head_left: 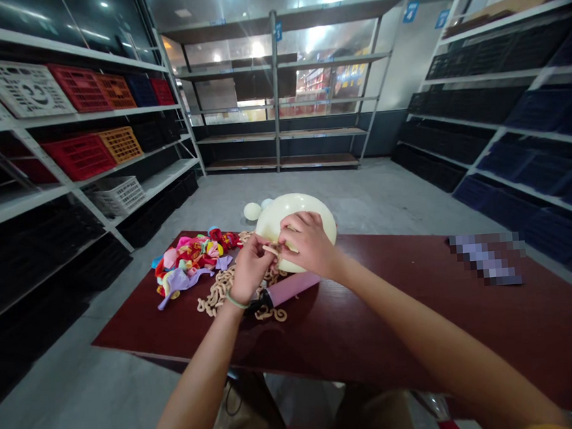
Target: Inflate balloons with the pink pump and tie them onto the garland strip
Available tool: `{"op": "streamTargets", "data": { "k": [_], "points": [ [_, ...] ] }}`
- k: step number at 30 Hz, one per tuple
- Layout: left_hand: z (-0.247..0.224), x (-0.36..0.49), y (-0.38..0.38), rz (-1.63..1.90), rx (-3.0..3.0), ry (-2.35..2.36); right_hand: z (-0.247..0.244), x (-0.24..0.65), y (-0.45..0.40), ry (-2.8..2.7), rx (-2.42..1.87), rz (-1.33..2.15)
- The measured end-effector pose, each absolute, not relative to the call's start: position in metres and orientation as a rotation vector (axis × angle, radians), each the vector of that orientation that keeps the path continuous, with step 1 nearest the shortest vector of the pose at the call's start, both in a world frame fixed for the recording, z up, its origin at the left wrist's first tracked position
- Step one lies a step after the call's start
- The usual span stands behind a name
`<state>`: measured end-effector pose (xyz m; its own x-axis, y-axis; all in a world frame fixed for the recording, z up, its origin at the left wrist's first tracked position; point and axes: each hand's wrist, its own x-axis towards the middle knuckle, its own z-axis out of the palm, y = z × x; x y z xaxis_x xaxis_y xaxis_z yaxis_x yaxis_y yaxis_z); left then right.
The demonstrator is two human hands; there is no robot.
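A large inflated cream balloon [295, 207] is between my hands, above the far edge of the table. My right hand [310, 242] curls over its near side, fingers closed around the neck area. My left hand [253, 269] pinches a short tan strip [270, 249] beside the neck; whether strip and neck are joined is hidden by the fingers. Under my hands lies a pink hand pump [294, 289] with a black end. A heap of tan curled strips [217, 291] spreads around my left wrist. Left of it lies a pile of colourful uninflated balloons [184, 264].
The dark red table [399, 298] carries a blurred purple packet [485, 259] at the right. Small pale balloons [252, 211] are beyond the far edge. Shelves with crates [81, 157] line the left; dark bins [474, 103] fill the right racks, and a metal rack [280, 136] stands behind.
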<state>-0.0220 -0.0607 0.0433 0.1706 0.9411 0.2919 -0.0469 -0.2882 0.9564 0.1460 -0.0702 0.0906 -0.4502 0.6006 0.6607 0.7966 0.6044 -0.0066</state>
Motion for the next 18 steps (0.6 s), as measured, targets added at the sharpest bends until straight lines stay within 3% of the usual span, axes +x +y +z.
{"op": "streamTargets", "data": {
  "k": [8, 18],
  "points": [
    [0.029, -0.005, -0.065, 1.66, 1.532, 1.012, 0.08, 0.137, -0.082, -2.079, -1.078, -0.395],
    [0.019, -0.011, -0.064, 1.611, 1.615, 0.851, 0.09, 0.159, -0.082, -2.081, -1.07, -0.11]
  ]
}}
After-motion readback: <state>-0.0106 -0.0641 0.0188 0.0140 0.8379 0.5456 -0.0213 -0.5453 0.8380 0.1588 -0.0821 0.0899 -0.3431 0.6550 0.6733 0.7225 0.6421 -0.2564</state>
